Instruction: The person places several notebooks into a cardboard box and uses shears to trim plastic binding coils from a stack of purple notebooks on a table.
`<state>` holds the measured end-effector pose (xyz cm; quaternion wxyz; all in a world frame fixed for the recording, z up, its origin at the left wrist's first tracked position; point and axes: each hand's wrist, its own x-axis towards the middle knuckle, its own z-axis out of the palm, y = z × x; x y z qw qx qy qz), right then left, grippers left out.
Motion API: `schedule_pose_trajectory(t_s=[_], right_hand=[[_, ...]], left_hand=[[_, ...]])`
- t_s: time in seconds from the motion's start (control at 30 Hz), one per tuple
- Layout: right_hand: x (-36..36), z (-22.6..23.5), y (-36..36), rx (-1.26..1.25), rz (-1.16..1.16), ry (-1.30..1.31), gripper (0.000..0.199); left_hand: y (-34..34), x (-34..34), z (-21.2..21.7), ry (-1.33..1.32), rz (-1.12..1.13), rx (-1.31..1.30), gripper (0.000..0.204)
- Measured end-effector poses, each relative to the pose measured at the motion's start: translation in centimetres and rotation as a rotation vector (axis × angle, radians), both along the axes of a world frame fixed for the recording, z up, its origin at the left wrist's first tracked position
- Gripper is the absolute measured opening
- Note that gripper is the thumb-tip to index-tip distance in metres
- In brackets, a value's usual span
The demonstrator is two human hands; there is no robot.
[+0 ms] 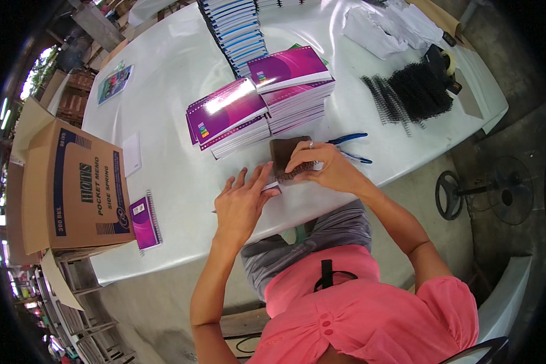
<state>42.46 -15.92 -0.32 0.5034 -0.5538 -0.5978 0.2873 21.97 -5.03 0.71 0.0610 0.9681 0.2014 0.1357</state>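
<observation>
At the tabletop's (182, 176) near edge, your right hand (324, 167) pinches the brown-covered pad (287, 153) and its black coil; your left hand (242, 203) lies flat, released. The coil could snag if skewed.

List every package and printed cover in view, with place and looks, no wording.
Brown cardboard carton: table's left edge, boxy, blue and black print.
Purple spiral notebook stacks: table middle, beyond the hands, glossy rectangular covers.
Single purple notebook: beside the carton.
Blue-green printed booklet: far left of table.
</observation>
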Motion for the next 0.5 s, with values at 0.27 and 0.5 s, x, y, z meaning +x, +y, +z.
schedule_pose_trajectory(t_s=[0.27, 0.5], right_hand=[[-0.1, 0.7, -0.2, -0.133, 0.104, -0.199, 0.015], [-1.3, 1.5, -0.6, -0.229, 0.113, -0.611, 0.019]], left_hand=[[0.3, 0.0, 0.1, 0.013, -0.013, -0.008, 0.059], [-0.5, 0.5, 1.2, -0.045, -0.019, -0.042, 0.053]])
